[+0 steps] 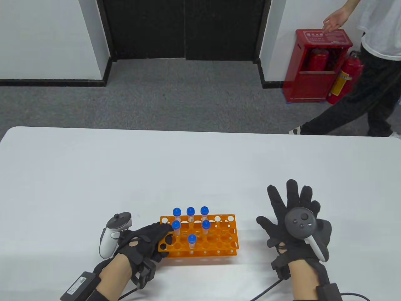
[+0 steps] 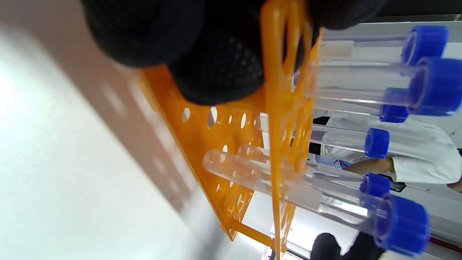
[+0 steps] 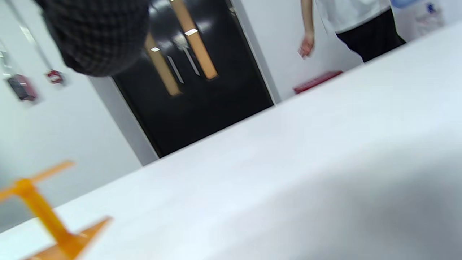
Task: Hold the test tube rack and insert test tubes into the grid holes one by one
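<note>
An orange test tube rack [image 1: 216, 235] stands on the white table [image 1: 200, 163] near the front edge. Several clear tubes with blue caps [image 1: 190, 212] stand in its left holes. My left hand [image 1: 147, 241] grips the rack's left end, fingers over the top plate. In the left wrist view the gloved fingers [image 2: 216, 68] wrap the rack's edge [image 2: 278, 108], with capped tubes [image 2: 375, 142] beside them. My right hand [image 1: 293, 216] is open, fingers spread, palm down right of the rack, holding nothing. The right wrist view shows a rack corner [image 3: 47, 216].
A person [image 1: 372, 72] walks past a red fire extinguisher cabinet [image 1: 316, 66] at the back right, off the table. Cables run from both wrists at the front edge.
</note>
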Demonstrator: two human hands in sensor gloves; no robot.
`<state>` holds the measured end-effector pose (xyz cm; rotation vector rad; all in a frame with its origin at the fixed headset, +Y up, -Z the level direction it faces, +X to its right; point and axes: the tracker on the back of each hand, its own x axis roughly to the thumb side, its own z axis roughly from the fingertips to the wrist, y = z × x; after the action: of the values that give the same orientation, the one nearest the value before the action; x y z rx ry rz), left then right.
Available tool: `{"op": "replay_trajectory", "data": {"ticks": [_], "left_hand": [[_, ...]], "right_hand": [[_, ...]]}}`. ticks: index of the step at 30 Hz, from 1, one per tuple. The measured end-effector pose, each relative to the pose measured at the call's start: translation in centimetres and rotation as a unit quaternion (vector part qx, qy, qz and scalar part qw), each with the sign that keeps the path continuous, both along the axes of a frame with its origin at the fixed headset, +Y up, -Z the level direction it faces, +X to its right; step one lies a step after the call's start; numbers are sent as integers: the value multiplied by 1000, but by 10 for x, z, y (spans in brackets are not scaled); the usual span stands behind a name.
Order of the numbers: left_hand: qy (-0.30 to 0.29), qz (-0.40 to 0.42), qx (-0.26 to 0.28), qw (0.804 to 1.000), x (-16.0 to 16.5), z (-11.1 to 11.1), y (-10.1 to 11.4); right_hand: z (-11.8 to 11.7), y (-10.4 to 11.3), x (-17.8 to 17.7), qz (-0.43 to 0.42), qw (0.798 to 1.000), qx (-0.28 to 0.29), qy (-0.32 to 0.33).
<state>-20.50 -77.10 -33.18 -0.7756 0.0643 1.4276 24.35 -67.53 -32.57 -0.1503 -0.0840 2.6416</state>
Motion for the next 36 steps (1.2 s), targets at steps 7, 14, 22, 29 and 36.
{"op": "replay_trajectory", "data": {"ticks": [7, 14, 22, 29, 36], "left_hand": [[-1, -4, 0, 1000, 0, 0, -1], [-1, -1, 0, 1000, 0, 0, -1], [5, 3, -13, 1000, 0, -2, 4], [26, -23, -13, 999, 0, -21, 24], [59, -58, -16, 996, 3, -93, 46]], "right_hand": [[-11, -56, 31, 7, 980, -192, -51], [-15, -86, 38, 20, 948, -310, -72], [-14, -79, 35, 0, 949, -310, -61], [-14, -79, 37, -27, 945, -320, -57], [-10, -78, 43, -59, 944, -321, -57]]}}
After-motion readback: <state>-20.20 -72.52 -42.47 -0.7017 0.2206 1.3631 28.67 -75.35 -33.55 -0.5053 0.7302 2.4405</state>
